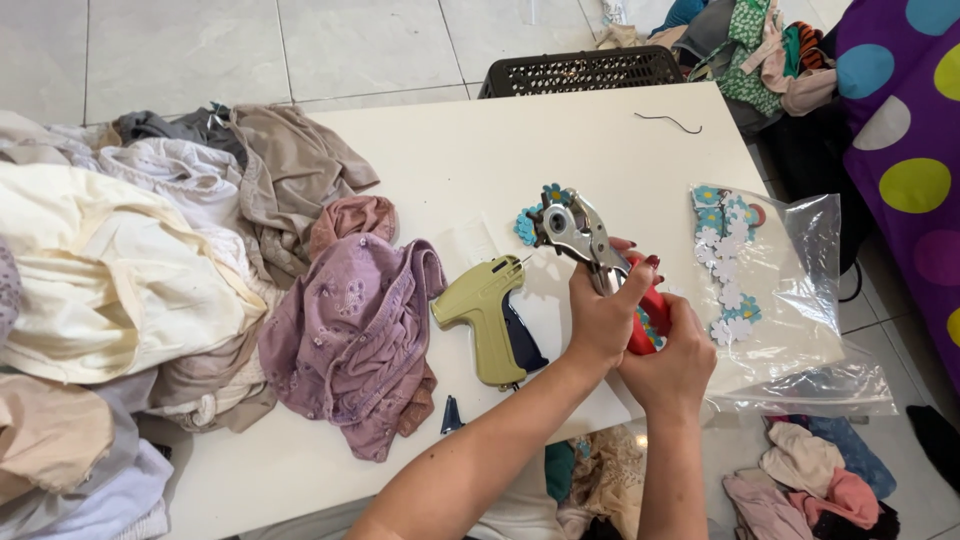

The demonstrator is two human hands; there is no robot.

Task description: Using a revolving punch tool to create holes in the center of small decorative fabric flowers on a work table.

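Both hands squeeze the punch: right hand (672,362) wraps the red handles, left hand (602,318) grips higher. The punch (578,238) bites a blue flower tag (530,222) above the table (480,150). I'd keep the tag flat and squeeze evenly. Tag gun (487,312) beside, bag (790,290) right.

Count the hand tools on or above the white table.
2: a punch plier gripped by both hands over the table's middle, and a green tagging gun lying left of it. Clothes may hide others.
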